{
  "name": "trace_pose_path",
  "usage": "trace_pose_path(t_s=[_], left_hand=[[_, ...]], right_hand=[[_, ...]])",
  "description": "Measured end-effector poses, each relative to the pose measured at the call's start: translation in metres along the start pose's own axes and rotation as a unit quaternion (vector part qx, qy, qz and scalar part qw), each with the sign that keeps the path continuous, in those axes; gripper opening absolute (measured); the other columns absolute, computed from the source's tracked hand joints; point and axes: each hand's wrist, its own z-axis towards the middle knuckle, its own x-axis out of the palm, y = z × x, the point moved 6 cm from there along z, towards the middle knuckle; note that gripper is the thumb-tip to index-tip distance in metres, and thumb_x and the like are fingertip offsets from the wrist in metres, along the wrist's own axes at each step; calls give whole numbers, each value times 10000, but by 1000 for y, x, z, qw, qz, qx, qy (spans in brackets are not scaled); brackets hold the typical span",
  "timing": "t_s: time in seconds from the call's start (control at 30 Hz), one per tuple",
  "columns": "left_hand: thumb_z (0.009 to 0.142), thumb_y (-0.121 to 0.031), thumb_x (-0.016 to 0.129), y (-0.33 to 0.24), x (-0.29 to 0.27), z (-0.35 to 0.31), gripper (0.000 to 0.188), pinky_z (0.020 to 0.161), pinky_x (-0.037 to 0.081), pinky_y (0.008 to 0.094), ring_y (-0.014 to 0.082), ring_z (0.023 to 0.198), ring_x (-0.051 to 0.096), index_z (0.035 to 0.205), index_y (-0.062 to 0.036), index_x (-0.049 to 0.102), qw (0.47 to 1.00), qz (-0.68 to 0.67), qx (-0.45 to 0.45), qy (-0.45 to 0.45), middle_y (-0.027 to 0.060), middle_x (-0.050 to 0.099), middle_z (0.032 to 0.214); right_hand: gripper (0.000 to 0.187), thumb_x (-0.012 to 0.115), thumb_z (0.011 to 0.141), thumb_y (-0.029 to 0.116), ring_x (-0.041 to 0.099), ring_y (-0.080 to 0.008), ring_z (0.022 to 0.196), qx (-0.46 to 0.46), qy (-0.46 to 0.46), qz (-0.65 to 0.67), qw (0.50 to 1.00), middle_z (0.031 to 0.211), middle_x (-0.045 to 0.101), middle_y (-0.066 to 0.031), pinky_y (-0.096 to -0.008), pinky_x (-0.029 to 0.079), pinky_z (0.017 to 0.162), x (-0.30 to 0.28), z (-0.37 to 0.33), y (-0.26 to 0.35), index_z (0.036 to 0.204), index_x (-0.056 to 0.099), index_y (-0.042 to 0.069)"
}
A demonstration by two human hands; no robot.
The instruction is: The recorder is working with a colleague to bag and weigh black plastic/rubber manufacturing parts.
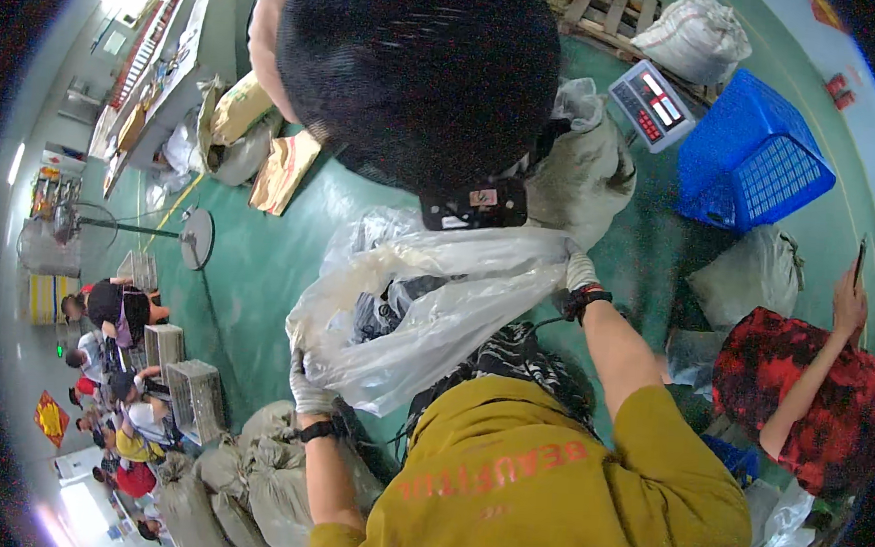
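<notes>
A large clear plastic bag (478, 266) is stretched between my two gloved hands, its mouth spread wide. Dark items (379, 317) lie inside; I cannot make out what they are. My left hand (310, 388), in a white glove, is closed on the near left part of the bag's rim. Farther right, my right hand (581, 273) grips the rim with its fingers wrapped round the plastic. Close beyond the bag, a person in black (420, 72) bends forward, with a grey woven sack (589, 177) beside them.
A digital scale (653, 106) and a blue plastic basket (755, 158) stand at the far right. A person in red and black (801, 396) holds up a phone-like object. Filled sacks (265, 474) crowd the near left. A stand fan (197, 239), crates (194, 399) and several people are farther left.
</notes>
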Motion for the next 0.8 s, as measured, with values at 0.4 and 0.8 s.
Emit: trace_pose_path(t_s=[0.4, 0.8], left_hand=[[874, -414, 494, 3, 21, 9, 500, 925, 433, 455, 314, 1069, 542, 1232, -66, 512, 999, 11, 12, 33, 122, 561, 1212], [844, -457, 536, 2, 0, -5, 551, 964, 396, 441, 304, 1116, 514, 1239, -73, 515, 999, -18, 11, 28, 112, 555, 1228]], right_hand=[[606, 623, 799, 474, 481, -286, 1122, -133, 75, -149, 977, 1243, 509, -146, -414, 374, 970, -4, 128, -83, 1304, 466, 179], [459, 582, 845, 408, 574, -268, 847, 67, 161, 433, 884, 984, 622, -103, -422, 475, 785, 32, 19, 10, 1198, 528, 120]])
